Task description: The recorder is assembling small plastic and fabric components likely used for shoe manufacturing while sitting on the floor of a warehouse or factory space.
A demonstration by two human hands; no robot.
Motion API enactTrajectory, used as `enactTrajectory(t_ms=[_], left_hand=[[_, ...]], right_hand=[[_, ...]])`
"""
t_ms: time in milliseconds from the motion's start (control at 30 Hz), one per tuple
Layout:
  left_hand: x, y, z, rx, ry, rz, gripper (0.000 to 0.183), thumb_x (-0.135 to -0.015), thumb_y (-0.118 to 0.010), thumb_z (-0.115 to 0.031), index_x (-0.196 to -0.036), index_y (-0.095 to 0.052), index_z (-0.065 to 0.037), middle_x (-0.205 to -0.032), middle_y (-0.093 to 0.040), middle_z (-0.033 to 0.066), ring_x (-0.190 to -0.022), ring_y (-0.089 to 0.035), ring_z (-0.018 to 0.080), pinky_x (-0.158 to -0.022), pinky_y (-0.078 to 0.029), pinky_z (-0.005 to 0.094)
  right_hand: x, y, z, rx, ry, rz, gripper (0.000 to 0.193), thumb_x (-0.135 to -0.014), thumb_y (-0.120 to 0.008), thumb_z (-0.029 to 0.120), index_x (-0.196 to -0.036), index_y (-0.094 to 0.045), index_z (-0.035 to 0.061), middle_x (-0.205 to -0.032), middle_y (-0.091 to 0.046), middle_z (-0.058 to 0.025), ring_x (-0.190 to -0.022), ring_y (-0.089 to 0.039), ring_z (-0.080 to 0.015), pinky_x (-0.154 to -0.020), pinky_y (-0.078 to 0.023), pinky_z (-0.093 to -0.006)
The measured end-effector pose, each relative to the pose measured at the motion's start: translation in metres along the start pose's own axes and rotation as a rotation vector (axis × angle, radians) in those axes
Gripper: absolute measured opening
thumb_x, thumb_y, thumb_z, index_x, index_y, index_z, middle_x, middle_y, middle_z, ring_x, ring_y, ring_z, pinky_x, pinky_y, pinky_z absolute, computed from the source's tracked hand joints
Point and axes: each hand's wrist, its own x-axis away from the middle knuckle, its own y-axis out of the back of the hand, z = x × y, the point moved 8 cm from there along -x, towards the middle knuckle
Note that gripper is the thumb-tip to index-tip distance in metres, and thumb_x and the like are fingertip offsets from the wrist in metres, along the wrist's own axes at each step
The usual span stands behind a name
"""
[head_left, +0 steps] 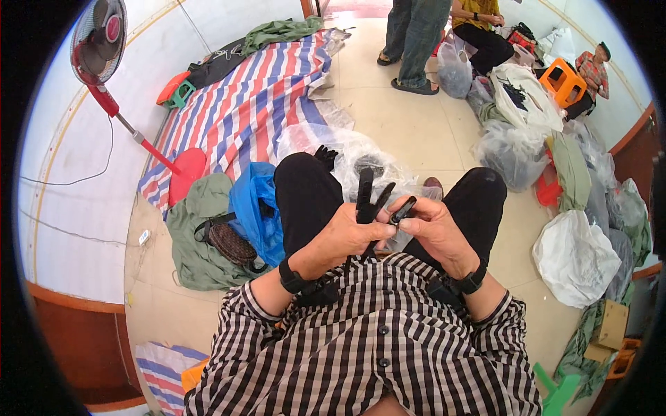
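My hands meet in front of my lap, between my knees. My left hand (pixel 348 230) is closed around several long, narrow black pieces (pixel 364 188) that stick up past its fingers; their exact kind is unclear. Between thumb and fingers, my right hand (pixel 436 227) pinches a short black piece (pixel 404 209) with a shiny face, and its lower end touches the left fingertips. Beyond my knees lies a clear plastic bag (pixel 298 142) with dark things in it. A small bunch of black pieces (pixel 325 157) shows beside my left knee.
To the left are a blue plastic bag (pixel 251 208), a woven brown bag (pixel 232 243), green cloth (pixel 198 201), a striped tarp (pixel 243 104) and a standing fan (pixel 100 48). A person stands ahead (pixel 416 41); others sit at far right near plastic bags (pixel 513 152) and an orange stool (pixel 563 80).
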Motion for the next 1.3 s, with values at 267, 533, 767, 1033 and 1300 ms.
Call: enactTrajectory(t_ms=[267,533,767,1033,1300], left_hand=[[0.003,-0.004,0.000,0.035,-0.108,-0.020,0.011,-0.082,-0.062,-0.014,-0.089,-0.060,-0.005,-0.060,-0.058,0.0013,-0.044,-0.038,0.0003,-0.040,-0.025,0.0158],[-0.003,-0.004,0.007,0.046,-0.066,0.015,0.014,-0.083,-0.060,-0.013,-0.092,-0.059,-0.002,-0.064,-0.063,0.0053,-0.042,-0.034,-0.0005,-0.040,-0.024,0.0154],[-0.003,0.002,0.011,0.121,-0.111,-0.089,0.013,-0.085,-0.058,-0.010,-0.093,-0.058,0.001,-0.065,-0.062,0.0077,-0.041,-0.035,0.0010,-0.039,-0.024,0.0156],[-0.003,0.013,-0.021,0.008,-0.413,-0.268,0.014,-0.087,-0.055,-0.012,-0.095,-0.060,-0.002,-0.069,-0.063,0.0051,-0.048,-0.039,0.0015,-0.043,-0.028,0.0170],[-0.009,0.004,-0.026,-0.160,-0.516,-0.237,0.018,-0.089,-0.054,-0.014,-0.100,-0.059,0.000,-0.072,-0.061,0.0013,-0.063,-0.049,0.0039,-0.056,-0.037,0.0181]], right_hand=[[0.004,0.025,-0.011,-0.177,-0.107,-0.106,0.022,-0.086,-0.056,0.008,-0.107,-0.056,0.0017,-0.087,-0.059,-0.0034,-0.077,-0.056,-0.0110,-0.075,-0.047,-0.0253],[-0.004,0.038,-0.004,0.015,-0.024,-0.298,0.013,-0.084,-0.054,0.004,-0.096,-0.060,0.0002,-0.082,-0.061,-0.0034,-0.070,-0.058,-0.0103,-0.069,-0.049,-0.0228],[-0.018,0.041,-0.001,0.083,0.025,-0.270,0.014,-0.084,-0.056,0.004,-0.097,-0.060,-0.0003,-0.084,-0.061,-0.0029,-0.070,-0.058,-0.0103,-0.068,-0.047,-0.0225],[-0.001,0.014,0.046,0.417,0.283,-0.419,0.020,-0.086,-0.055,0.007,-0.104,-0.056,-0.0017,-0.082,-0.058,-0.0030,-0.074,-0.055,-0.0099,-0.069,-0.044,-0.0229],[-0.003,-0.003,0.055,0.327,0.352,-0.388,0.013,-0.088,-0.054,0.008,-0.097,-0.058,-0.0011,-0.078,-0.058,-0.0015,-0.069,-0.054,-0.0080,-0.066,-0.046,-0.0218]])
